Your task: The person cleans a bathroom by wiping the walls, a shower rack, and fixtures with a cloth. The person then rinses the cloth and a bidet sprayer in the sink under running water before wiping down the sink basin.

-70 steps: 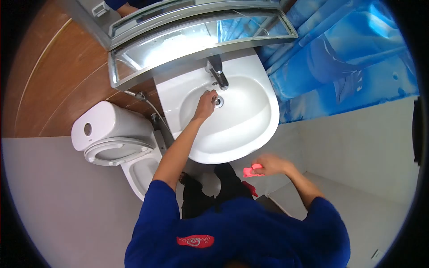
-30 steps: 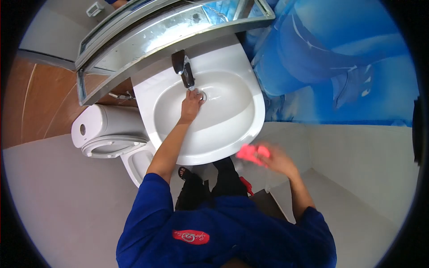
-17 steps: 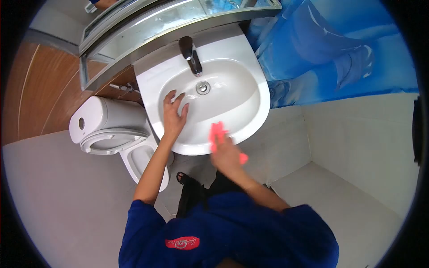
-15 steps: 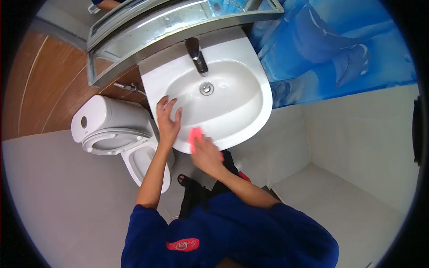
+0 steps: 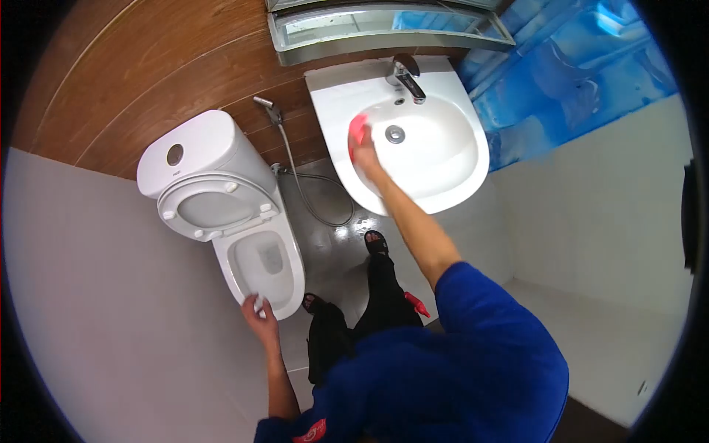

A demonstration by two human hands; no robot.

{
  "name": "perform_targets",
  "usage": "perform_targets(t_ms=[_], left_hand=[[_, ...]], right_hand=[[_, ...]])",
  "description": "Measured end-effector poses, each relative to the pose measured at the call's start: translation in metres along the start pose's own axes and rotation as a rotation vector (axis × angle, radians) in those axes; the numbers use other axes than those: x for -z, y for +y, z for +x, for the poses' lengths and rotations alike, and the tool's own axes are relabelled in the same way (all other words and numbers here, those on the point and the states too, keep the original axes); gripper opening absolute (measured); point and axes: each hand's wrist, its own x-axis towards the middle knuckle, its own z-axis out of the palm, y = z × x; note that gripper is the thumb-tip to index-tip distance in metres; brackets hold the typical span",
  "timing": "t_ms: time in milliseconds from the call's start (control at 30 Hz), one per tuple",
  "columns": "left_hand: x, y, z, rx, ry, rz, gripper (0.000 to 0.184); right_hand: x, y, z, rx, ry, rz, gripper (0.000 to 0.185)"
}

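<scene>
My right hand [image 5: 364, 151] is closed round a pink sponge [image 5: 358, 127], pressed to the left inner side of the white washbasin [image 5: 473, 166]. Part of the sponge is covered by my fingers, and the hand is slightly blurred. Down to the left, my left hand [image 5: 261, 323] holds nothing. Its fingers are bent and apart, close over the front rim of the white toilet bowl [image 5: 295, 284]; whether they touch it I cannot tell. The toilet's seat and lid [image 5: 173, 210] are up. A dark-topped chrome tap [image 5: 408, 77] stands at the basin's back.
A hand spray [image 5: 267, 109] with its hose [image 5: 299, 192] hangs on the brown wall between toilet and basin. Above the basin juts a metal-framed mirror cabinet [image 5: 399, 40]. A blue shower curtain [image 5: 569, 96] hangs at the right. A red object [image 5: 416, 303] shows beside my leg.
My right hand has carried the sponge from the basin's front rim to its left inner side. My left hand has left the basin and dropped towards the toilet bowl. The view has shifted left.
</scene>
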Motion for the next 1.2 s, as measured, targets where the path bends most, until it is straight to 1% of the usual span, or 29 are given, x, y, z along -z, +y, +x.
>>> perform_targets(t_ms=[33,67,100,133,200,267,300,333,367,400,467,533,567,633,700,733,800,833,933,967,1033,1067,1133,1200], left_hand=[[0.007,-0.024,-0.022,0.035,-0.038,0.029,0.029],[0.013,-0.033,-0.039,0.095,-0.1,0.033,0.029],[0.015,-0.039,-0.054,0.157,-0.168,0.039,0.03],[0.015,-0.047,-0.067,0.136,-0.204,0.019,0.029],[0.006,-0.058,-0.085,0.106,-0.251,-0.014,0.029],[-0.003,-0.066,-0.086,0.038,-0.245,-0.015,0.029],[-0.01,-0.071,-0.084,-0.01,-0.22,-0.007,0.029],[-0.014,-0.075,-0.087,-0.052,-0.197,0.005,0.029],[-0.017,-0.075,-0.086,0.004,-0.221,0.026,0.029],[-0.022,-0.069,-0.078,0.057,-0.243,0.046,0.029],[-0.033,-0.057,-0.07,0.132,-0.254,0.051,0.028],[-0.039,-0.048,-0.069,0.178,-0.234,0.025,0.028],[-0.045,-0.048,-0.074,0.185,-0.263,0.054,0.028],[-0.059,-0.052,-0.076,0.186,-0.313,0.107,0.028],[-0.072,-0.027,-0.07,0.114,-0.34,0.065,0.028],[-0.075,-0.015,-0.064,0.076,-0.36,0.051,0.027],[-0.079,-0.007,-0.057,0.099,-0.332,0.017,0.027],[-0.08,-0.004,-0.058,0.115,-0.315,-0.005,0.027],[-0.084,-0.014,-0.059,0.108,-0.348,0.067,0.027],[-0.084,-0.011,-0.059,0.151,-0.34,0.034,0.027],[-0.073,-0.003,-0.056,0.233,-0.334,-0.021,0.027],[-0.071,-0.015,-0.06,0.198,-0.322,-0.004,0.028],[-0.069,-0.052,-0.073,0.123,-0.291,0.026,0.028],[-0.062,-0.047,-0.075,0.212,-0.295,0.019,0.029]], right_hand=[[0.023,-0.012,-0.03,0.019,-0.199,-0.121,0.059],[0.055,-0.03,-0.053,0.034,-0.391,-0.246,0.056],[0.092,-0.052,-0.075,0.068,-0.538,-0.409,0.05],[0.128,-0.075,-0.089,0.093,-0.691,-0.571,0.046],[0.188,-0.112,-0.093,0.12,-0.859,-1.002,0.037],[0.237,-0.108,-0.077,0.187,-0.759,-1.22,0.033],[0.265,-0.091,-0.049,0.244,-0.639,-1.257,0.028],[0.289,-0.086,-0.026,0.206,-0.379,-1.238,0.024],[0.313,-0.077,0.0,0.318,-0.272,-1.367,0.025],[0.344,-0.04,0.029,0.513,-0.245,-1.439,0.029],[0.353,-0.022,0.014,0.371,-0.157,-1.291,0.031],[0.354,-0.004,-0.026,0.565,-0.391,-1.108,0.031],[0.347,-0.01,-0.041,0.541,-0.337,-1.104,0.032],[0.354,-0.017,-0.01,0.497,-0.304,-1.125,0.034],[0.354,-0.015,0.012,0.488,-0.264,-1.099,0.035],[0.354,-0.01,0.003,0.498,-0.289,-1.069,0.034],[0.351,-0.007,-0.029,0.517,-0.339,-1.007,0.031],[0.351,-0.009,-0.03,0.533,-0.325,-0.957,0.027],[0.358,-0.009,0.01,0.479,-0.187,-0.965,0.027],[0.356,-0.005,0.009,0.411,-0.182,-1.016,0.028],[0.341,-0.003,-0.034,0.412,-0.205,-0.939,0.028],[0.33,-0.005,-0.059,0.421,-0.216,-0.904,0.027],[0.288,-0.017,-0.106,0.34,-0.207,-0.724,0.027],[0.245,-0.056,-0.147,0.183,-0.354,-0.645,0.03]])
